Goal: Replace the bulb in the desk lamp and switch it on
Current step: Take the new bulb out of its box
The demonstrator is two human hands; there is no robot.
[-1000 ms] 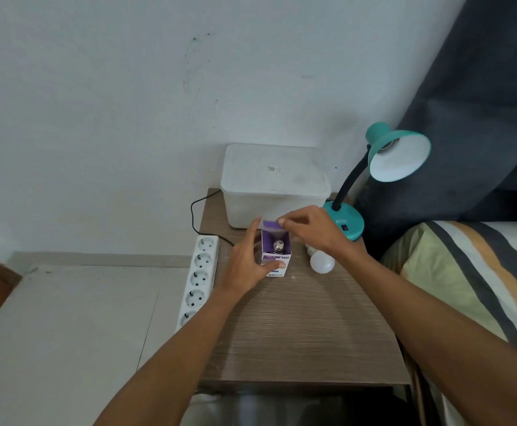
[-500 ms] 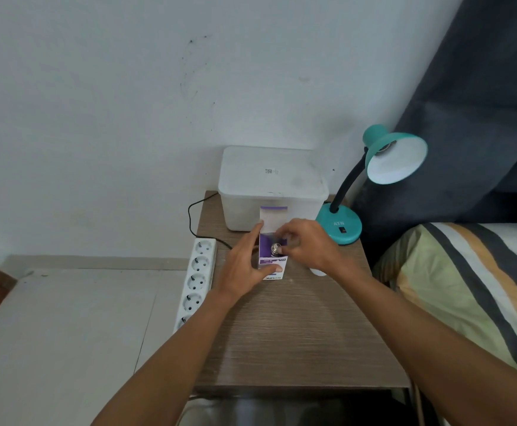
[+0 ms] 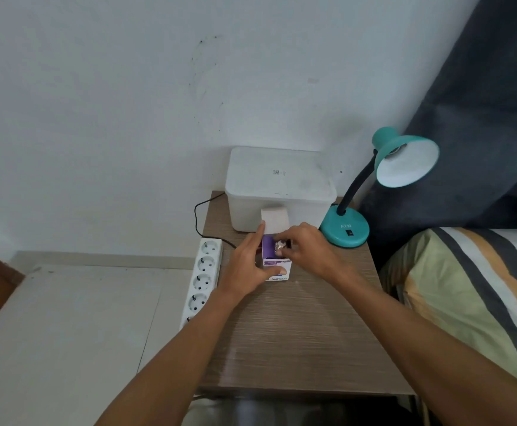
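Observation:
A small purple-and-white bulb box [image 3: 277,270] stands upright on the wooden bedside table [image 3: 297,333], its top flap folded back. My left hand [image 3: 246,269] grips the box from the left side. My right hand [image 3: 308,252] pinches the metal screw base of the new bulb [image 3: 279,245], which sticks up out of the box. The teal desk lamp [image 3: 348,230] stands at the table's back right, its shade [image 3: 406,159] tilted toward me, and no bulb shows inside. The old bulb is hidden behind my right hand.
A white lidded plastic container [image 3: 278,186] sits at the back of the table. A white power strip [image 3: 203,279] lies along the table's left edge with a black cord. A striped bed [image 3: 472,290] and dark curtain are on the right.
The box flap has been folded fully back. My right hand moved from the flap down onto the bulb's metal base. The old bulb on the table became hidden behind that hand.

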